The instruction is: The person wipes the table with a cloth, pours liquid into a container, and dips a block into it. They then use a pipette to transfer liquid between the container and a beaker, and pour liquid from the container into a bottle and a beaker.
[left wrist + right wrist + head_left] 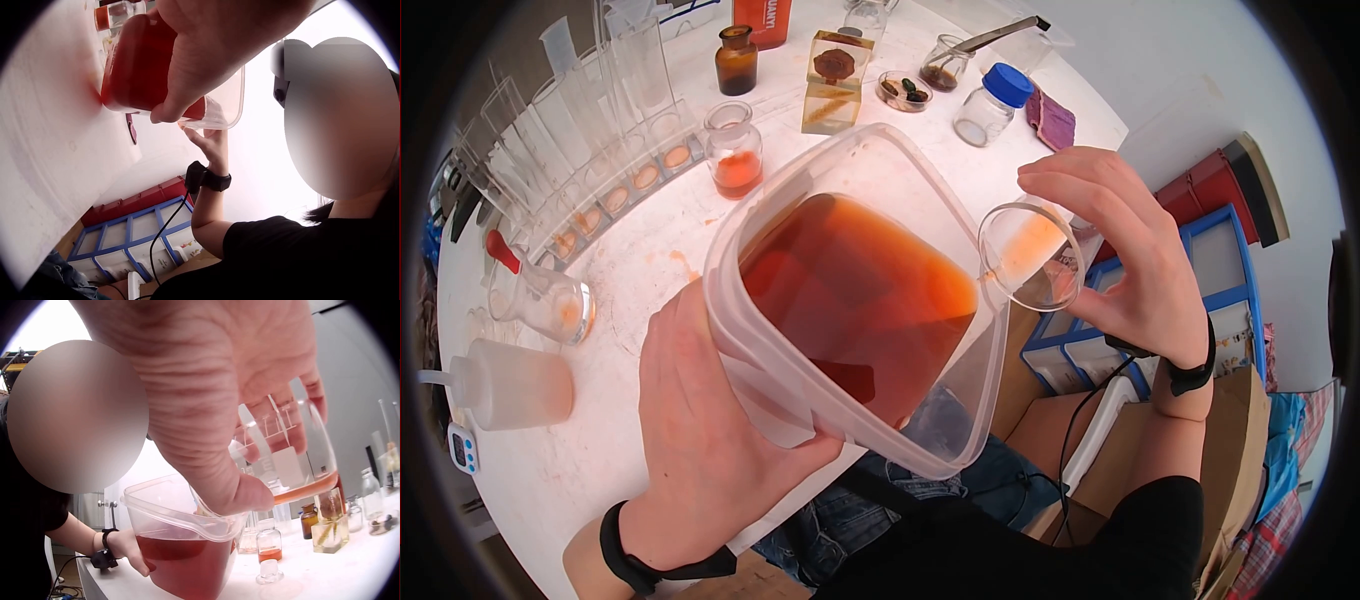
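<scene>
A clear square plastic container [855,300] holding red-orange liquid is tilted above the white table. My left hand [710,440] grips its near left side, thumb along the lower wall, also in the left wrist view [206,56]. At its right corner my right hand [1125,235] holds a glass beaker [1030,258] tipped on its side, mouth at the container's rim. In the right wrist view a little orange liquid lies in the beaker [306,487], with the thumb of my right hand [206,381] across the glass. Whether liquid is flowing, I cannot tell.
A test tube rack [615,205] curves along the left. Behind the container stand a small jar of orange liquid [735,165], a brown bottle [737,65] and a blue-capped bottle [995,105]. A conical flask [550,305] and a wash bottle [515,385] are at the left edge.
</scene>
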Demonstrator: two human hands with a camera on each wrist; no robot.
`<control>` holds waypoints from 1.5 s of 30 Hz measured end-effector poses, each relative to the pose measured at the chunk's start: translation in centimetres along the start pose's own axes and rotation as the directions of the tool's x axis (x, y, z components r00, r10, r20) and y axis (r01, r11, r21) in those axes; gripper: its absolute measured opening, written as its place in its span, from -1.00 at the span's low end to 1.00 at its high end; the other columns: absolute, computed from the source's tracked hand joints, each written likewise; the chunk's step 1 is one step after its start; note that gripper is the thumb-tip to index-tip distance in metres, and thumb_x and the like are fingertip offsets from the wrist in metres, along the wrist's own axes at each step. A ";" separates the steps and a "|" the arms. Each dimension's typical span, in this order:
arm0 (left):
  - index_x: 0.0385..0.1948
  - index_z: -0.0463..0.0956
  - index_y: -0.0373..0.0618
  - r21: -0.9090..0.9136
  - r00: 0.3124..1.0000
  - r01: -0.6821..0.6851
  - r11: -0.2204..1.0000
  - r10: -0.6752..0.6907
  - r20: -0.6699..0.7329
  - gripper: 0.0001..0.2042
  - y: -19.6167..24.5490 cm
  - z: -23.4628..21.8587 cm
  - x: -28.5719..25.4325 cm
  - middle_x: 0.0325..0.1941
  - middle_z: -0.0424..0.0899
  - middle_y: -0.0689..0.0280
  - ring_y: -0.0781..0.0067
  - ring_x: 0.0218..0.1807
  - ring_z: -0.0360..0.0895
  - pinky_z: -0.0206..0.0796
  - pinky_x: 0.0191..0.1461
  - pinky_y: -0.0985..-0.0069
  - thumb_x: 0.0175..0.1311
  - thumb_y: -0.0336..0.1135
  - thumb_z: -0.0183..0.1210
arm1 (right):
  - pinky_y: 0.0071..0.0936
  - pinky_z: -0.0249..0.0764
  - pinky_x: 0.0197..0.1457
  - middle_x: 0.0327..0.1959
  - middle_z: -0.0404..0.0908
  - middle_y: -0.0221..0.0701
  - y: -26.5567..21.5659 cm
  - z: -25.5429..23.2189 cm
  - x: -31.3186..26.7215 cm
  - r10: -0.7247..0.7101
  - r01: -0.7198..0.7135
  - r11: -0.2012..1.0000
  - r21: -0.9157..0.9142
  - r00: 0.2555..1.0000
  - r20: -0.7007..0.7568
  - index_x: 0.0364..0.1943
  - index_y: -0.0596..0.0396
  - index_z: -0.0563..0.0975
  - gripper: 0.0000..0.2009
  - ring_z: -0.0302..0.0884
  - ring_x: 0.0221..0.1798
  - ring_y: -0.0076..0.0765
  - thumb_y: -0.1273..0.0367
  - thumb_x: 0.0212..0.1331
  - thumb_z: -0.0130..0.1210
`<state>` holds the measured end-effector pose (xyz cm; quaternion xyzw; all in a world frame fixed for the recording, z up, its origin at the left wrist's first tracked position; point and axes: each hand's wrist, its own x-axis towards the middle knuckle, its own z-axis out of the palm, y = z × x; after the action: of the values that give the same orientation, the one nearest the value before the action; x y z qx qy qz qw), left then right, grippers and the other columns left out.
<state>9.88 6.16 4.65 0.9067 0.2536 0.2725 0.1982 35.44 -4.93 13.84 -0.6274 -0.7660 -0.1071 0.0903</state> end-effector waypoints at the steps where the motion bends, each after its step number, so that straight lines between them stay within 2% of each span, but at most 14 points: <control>1: 0.14 0.01 -0.29 -0.033 1.000 -0.005 0.999 0.005 0.020 -0.02 0.0 -0.1 0.0 0.00 0.29 -0.01 0.01 0.01 0.30 0.18 0.04 0.19 -0.44 -0.24 0.47 | -0.24 0.39 0.07 -0.07 0.52 -0.30 0.0 0.0 0.0 0.003 -0.003 1.000 -0.005 1.000 0.003 -0.08 0.05 0.48 -0.54 0.42 0.02 -0.09 0.40 -0.23 0.22; 16: 0.13 0.02 -0.33 -0.028 1.000 -0.009 1.000 0.009 0.017 -0.04 0.0 -0.1 0.1 -0.02 0.30 -0.02 -0.01 -0.03 0.31 0.18 0.02 0.20 -0.43 -0.29 0.44 | -0.23 0.36 0.11 -0.07 0.51 -0.27 -0.2 -0.1 0.1 0.018 -0.018 0.999 0.030 1.000 0.000 -0.09 0.08 0.47 -0.53 0.40 0.03 -0.06 0.47 -0.27 0.16; 41: 0.14 0.01 -0.29 -0.039 0.999 0.009 0.999 -0.008 0.033 -0.01 -0.1 -0.1 -0.1 0.00 0.29 0.01 0.02 0.01 0.30 0.17 0.04 0.20 -0.46 -0.28 0.46 | -0.23 0.35 0.11 -0.08 0.51 -0.26 -0.3 0.1 0.1 0.016 -0.016 1.000 0.025 1.000 -0.011 -0.10 0.10 0.47 -0.54 0.40 0.03 -0.05 0.48 -0.28 0.15; 43: 0.13 0.12 -0.19 0.025 1.000 0.005 1.000 -0.005 -0.021 0.03 -0.2 0.1 -0.1 0.04 0.34 0.07 0.12 0.05 0.37 0.29 0.03 0.33 -0.50 0.03 0.52 | -0.22 0.34 0.11 -0.08 0.51 -0.26 -0.3 0.1 0.1 0.016 -0.016 1.000 0.025 1.000 -0.015 -0.11 0.10 0.47 -0.54 0.40 0.03 -0.04 0.48 -0.28 0.16; 44: 0.13 0.12 -0.19 0.025 1.000 0.005 1.000 -0.004 -0.022 0.03 -0.1 0.0 0.0 0.04 0.34 0.07 0.12 0.05 0.37 0.29 0.03 0.33 -0.50 0.03 0.52 | -0.22 0.34 0.11 -0.08 0.51 -0.26 -0.4 0.0 0.1 0.016 -0.016 1.000 0.024 1.000 -0.016 -0.11 0.10 0.47 -0.54 0.40 0.03 -0.04 0.48 -0.28 0.16; 45: 0.13 0.07 -0.24 -0.002 1.000 0.006 1.000 -0.006 0.004 0.00 0.0 -0.1 0.0 0.02 0.32 0.04 0.06 0.02 0.34 0.23 0.03 0.26 -0.47 -0.13 0.49 | -0.22 0.34 0.11 -0.08 0.51 -0.26 -0.4 0.0 0.1 0.023 -0.023 0.999 0.027 1.000 -0.013 -0.11 0.10 0.47 -0.54 0.40 0.03 -0.04 0.48 -0.28 0.16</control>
<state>9.80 6.19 4.68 0.9063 0.2556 0.2704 0.2005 35.06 -4.87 13.83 -0.6341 -0.7595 -0.1001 0.1050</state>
